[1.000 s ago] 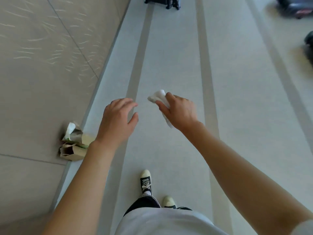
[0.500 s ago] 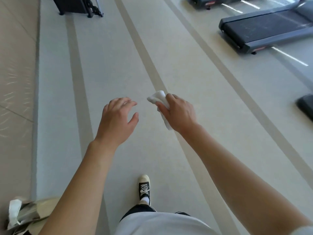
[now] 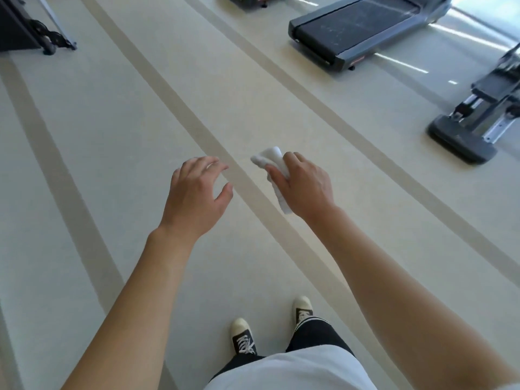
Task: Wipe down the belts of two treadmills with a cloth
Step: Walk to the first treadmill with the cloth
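Note:
My right hand [image 3: 302, 187] is held out in front of me, closed around a crumpled white cloth [image 3: 270, 159] whose ends stick out above and below the fingers. My left hand [image 3: 197, 195] hovers beside it, fingers spread and holding nothing. A grey treadmill [image 3: 318, 46] with a dark scuffed belt [image 3: 360, 22] lies on the floor at the upper right, well beyond both hands. The tail end of a second treadmill [image 3: 250, 2] shows at the top edge.
A grey machine base [image 3: 461, 142] on metal rails stands at the right. A black piece of equipment with a wheeled frame [image 3: 25, 32] sits at the upper left. The pale floor carries darker beige stripes [image 3: 213, 142]. My two sneakers [image 3: 243, 337] show below.
The view has swung to the right: the wall and the paper bag at the left have left the view, and the treadmill and the machine base now appear closer. Both hands keep their pose.

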Motion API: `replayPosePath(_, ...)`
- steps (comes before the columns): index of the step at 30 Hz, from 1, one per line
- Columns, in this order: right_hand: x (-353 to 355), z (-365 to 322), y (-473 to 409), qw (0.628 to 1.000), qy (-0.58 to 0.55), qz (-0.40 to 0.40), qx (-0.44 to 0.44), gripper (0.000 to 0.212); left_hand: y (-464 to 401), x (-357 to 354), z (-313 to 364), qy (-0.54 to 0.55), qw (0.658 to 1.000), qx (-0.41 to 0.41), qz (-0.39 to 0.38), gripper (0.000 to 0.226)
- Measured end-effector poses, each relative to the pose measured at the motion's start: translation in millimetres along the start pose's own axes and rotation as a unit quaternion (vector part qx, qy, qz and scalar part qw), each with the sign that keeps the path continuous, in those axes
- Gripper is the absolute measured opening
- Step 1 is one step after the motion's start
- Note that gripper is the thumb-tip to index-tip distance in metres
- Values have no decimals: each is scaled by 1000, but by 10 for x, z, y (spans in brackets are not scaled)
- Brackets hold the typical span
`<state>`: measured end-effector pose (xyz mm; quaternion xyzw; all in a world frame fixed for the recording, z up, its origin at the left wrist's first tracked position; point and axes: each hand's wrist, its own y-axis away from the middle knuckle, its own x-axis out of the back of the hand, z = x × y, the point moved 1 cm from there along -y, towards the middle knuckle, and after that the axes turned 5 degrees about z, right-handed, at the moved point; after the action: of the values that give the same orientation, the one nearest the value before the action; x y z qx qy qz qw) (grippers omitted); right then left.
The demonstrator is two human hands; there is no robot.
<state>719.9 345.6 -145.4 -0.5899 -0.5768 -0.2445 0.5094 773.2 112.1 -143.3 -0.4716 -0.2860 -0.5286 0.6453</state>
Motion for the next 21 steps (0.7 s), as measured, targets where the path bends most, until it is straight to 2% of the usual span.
replayPosePath(9, 138, 1164, -602, 997, 19, 16, -69, 48, -1154, -733, 612, 31, 998, -43, -33, 50)
replayPosePath(21, 690, 3066, -1633, 993, 22, 33, -113, 50, -2828, -1744, 2065, 45, 992, -104, -45, 50)
